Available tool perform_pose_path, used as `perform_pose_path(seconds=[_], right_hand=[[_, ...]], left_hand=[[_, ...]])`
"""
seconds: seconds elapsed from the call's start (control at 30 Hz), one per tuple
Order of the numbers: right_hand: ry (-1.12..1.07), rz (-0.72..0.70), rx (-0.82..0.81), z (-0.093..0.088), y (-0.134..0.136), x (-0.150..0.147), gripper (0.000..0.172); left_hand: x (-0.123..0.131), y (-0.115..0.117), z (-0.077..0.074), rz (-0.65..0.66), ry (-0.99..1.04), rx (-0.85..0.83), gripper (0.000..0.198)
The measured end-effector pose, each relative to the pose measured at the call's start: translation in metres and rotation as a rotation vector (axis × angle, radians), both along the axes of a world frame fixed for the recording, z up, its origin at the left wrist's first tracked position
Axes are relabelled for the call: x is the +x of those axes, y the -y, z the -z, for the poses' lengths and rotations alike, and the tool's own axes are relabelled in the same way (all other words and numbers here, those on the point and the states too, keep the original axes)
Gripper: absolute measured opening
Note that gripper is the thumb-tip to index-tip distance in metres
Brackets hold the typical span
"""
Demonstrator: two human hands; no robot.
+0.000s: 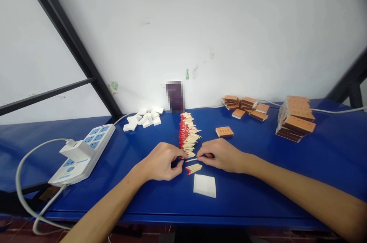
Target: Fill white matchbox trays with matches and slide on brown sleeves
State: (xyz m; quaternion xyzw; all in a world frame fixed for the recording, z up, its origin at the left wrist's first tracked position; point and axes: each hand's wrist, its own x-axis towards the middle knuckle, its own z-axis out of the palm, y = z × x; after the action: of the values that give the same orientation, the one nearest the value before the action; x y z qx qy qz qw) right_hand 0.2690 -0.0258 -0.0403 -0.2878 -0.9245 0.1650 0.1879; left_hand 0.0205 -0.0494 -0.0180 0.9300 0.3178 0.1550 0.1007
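My right hand [219, 155] pinches the pale end of a single match [191, 160] between thumb and forefinger, its red head pointing left. Opposite it, my left hand [164, 162] is curled at the near end of a long heap of matches [187, 134]. Its thumb and forefinger almost meet by some red heads; what they hold, if anything, I cannot make out. Just in front of both hands lies a small bundle of matches [194, 168], heads to the left. Closer to me rests a white matchbox tray [204, 185], which looks blank on top.
A lone matchbox sleeve [224, 132] lies beyond my right hand. Several matchboxes [243, 106] and a stack of them [296, 117] stand farther right. White trays [143, 119] are piled at back left. A power strip [86, 155] with a charger and cable occupies the left side.
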Motion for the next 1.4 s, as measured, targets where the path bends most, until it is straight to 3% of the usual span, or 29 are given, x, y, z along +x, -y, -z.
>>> perform_pose_path(seconds=[0.6, 1.1, 1.4], right_hand=[[-0.002, -0.043, -0.004, -0.0026, 0.0008, -0.0045, 0.017], [-0.012, -0.024, 0.006, -0.0001, 0.0013, -0.0036, 0.017], [0.006, -0.074, -0.020, -0.0015, 0.0018, -0.0008, 0.020]], left_hand=[[-0.0019, 0.0005, 0.0001, 0.011, -0.036, -0.002, 0.027], [0.0004, 0.0044, -0.0040, -0.008, -0.029, -0.195, 0.032], [-0.0012, 0.0042, -0.0024, 0.012, 0.022, -0.129, 0.038]])
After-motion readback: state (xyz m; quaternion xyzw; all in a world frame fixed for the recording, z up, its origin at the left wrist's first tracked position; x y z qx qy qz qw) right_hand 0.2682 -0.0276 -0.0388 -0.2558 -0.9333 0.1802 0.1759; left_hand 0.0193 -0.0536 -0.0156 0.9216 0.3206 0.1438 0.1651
